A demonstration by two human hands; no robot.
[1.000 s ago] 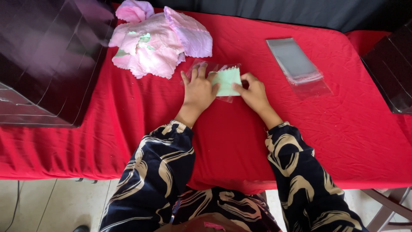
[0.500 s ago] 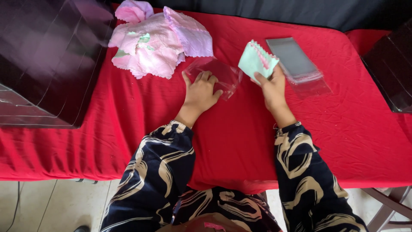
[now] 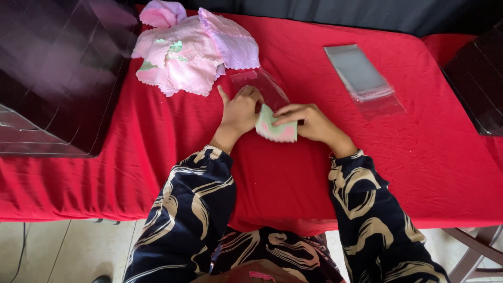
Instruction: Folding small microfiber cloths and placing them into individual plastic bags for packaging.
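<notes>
So the folded cloth [image 3: 276, 127], pale green with a bit of pink and a scalloped edge, sits on the red tablecloth [image 3: 429, 157] right between both hands, its far end meeting the mouth of a clear plastic sleeve [image 3: 260, 86] that lies flat and runs away from the person. The left hand [image 3: 239, 112] has its fingers curled down on the near end of that sleeve, touching the cloth's left side, looks like it's holding the opening. The right hand [image 3: 308, 120] pinches the cloth's top right edge, fingers over it. If you ask me, the trick here is keeping the sleeve mouth spread and pinned while the cloth goes in square, corners first, and staying low so the fold doesn't pop open or snag on the plastic lip. Compared with half a second ago, the right hand has come down and left: back then it was holding the cloth up in the air over by the stack of empty sleeves [image 3: 361, 76], well apart from the left hand, which was already pressing the sleeve. The pile of pink cloths [image 3: 188, 52] hasn't budged.
</notes>
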